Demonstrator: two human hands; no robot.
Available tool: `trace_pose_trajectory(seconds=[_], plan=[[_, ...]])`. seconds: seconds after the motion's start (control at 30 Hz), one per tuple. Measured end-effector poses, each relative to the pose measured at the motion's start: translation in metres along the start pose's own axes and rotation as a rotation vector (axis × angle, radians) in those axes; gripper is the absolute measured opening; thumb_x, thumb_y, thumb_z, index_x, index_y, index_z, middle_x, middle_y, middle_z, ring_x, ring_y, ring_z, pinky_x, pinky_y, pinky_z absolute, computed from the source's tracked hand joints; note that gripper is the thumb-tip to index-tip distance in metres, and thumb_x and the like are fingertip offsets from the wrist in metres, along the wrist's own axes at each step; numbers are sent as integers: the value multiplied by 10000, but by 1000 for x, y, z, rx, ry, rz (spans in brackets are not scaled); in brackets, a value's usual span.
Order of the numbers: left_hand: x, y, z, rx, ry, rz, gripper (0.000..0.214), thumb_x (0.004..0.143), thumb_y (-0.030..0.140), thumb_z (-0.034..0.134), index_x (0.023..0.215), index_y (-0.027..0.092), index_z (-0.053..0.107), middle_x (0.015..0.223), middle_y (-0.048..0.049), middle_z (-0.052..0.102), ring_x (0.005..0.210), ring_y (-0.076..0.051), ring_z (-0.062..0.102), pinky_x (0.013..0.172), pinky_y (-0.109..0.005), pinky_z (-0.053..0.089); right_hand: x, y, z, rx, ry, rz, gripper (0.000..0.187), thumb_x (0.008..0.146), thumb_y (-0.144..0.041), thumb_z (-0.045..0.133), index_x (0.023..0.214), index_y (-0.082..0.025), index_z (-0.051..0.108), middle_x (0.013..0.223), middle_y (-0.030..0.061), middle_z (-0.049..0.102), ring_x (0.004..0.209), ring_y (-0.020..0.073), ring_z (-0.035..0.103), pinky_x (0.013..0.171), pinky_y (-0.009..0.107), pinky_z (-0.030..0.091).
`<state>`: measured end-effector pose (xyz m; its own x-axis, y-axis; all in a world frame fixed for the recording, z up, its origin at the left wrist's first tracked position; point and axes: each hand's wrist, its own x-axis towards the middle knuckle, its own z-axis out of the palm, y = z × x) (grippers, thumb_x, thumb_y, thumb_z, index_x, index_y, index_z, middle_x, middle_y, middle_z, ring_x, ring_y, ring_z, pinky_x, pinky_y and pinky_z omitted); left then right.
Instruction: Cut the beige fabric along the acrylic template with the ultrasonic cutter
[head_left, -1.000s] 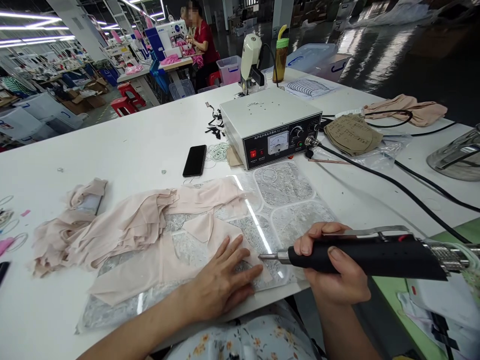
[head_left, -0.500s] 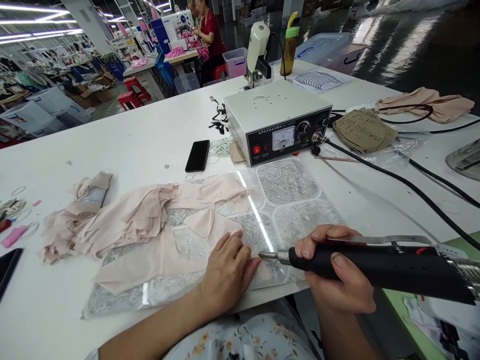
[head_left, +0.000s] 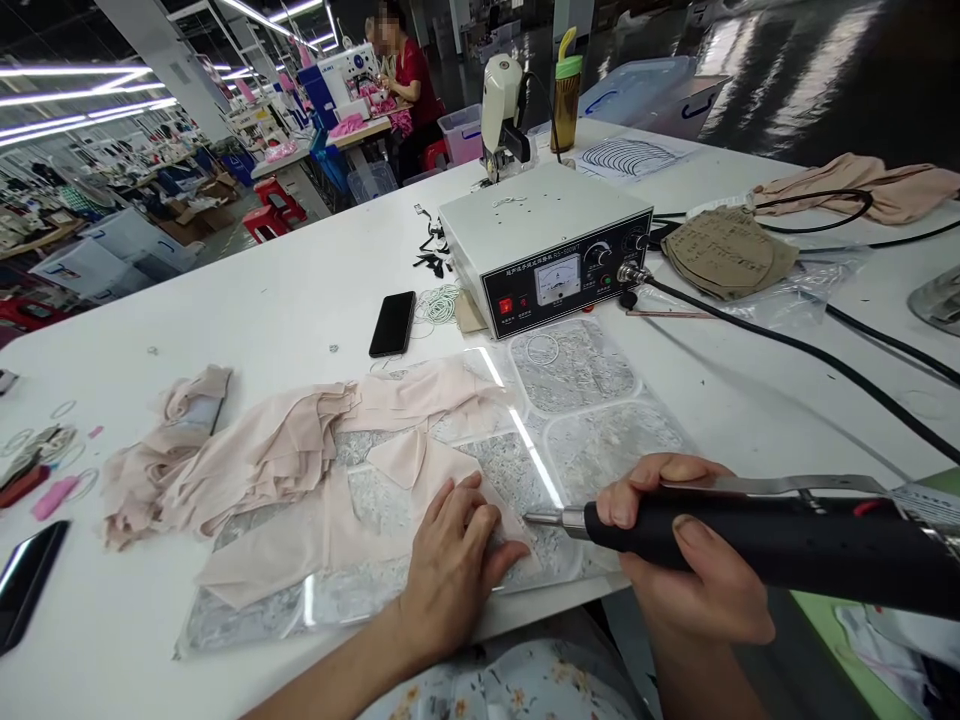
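My left hand [head_left: 454,560] lies flat, fingers together, pressing a pale pink fabric piece [head_left: 360,500] onto a clear scratched plastic mat [head_left: 585,440]. My right hand [head_left: 686,570] is wrapped round a black handheld ultrasonic cutter [head_left: 750,540]. Its metal tip [head_left: 536,518] touches the fabric's edge just right of my left fingers. A pile of more pink fabric pieces [head_left: 247,450] lies to the left on the mat and table.
A white control box with a meter [head_left: 544,245] stands behind the mat, its black cable [head_left: 787,345] running right. A black phone [head_left: 391,323], white rings [head_left: 439,303], a bottle [head_left: 564,95] and brown paper patterns [head_left: 724,255] lie around. Another person sews at the far back [head_left: 405,75].
My left hand has drawn its fingers back a little on the fabric. The cutter stays with its tip at the fabric's edge. The view has shifted slightly.
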<state>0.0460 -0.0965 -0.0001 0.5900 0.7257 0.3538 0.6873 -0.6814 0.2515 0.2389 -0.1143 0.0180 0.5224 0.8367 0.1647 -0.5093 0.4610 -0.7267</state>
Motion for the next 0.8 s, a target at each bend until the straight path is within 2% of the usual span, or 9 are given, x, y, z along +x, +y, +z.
trace_pose_trajectory(seconds=[0.3,0.6,0.8], plan=[[-3,1,-1,-24,-14,-24,209,934,376,534,970,170,526,935,-88,585,1171,-299,564,994,-547,477,2,2,1,17,-67,55,143,762,-252,607,903,-227,611,804,9,532,530,116,559,510,322,512],[-4,0,-2,-39,-13,-41,198,907,370,586,929,173,578,944,-101,574,1226,-309,535,1027,-528,460,6,8,1,55,-76,77,163,763,-261,617,923,-233,614,825,9,534,555,122,573,527,316,506],[-3,-1,-2,-45,-1,-45,279,901,406,576,1020,156,535,950,-112,601,1217,-309,549,1027,-522,463,8,8,3,43,-90,79,143,772,-264,619,913,-240,612,821,9,538,548,124,567,526,335,522]])
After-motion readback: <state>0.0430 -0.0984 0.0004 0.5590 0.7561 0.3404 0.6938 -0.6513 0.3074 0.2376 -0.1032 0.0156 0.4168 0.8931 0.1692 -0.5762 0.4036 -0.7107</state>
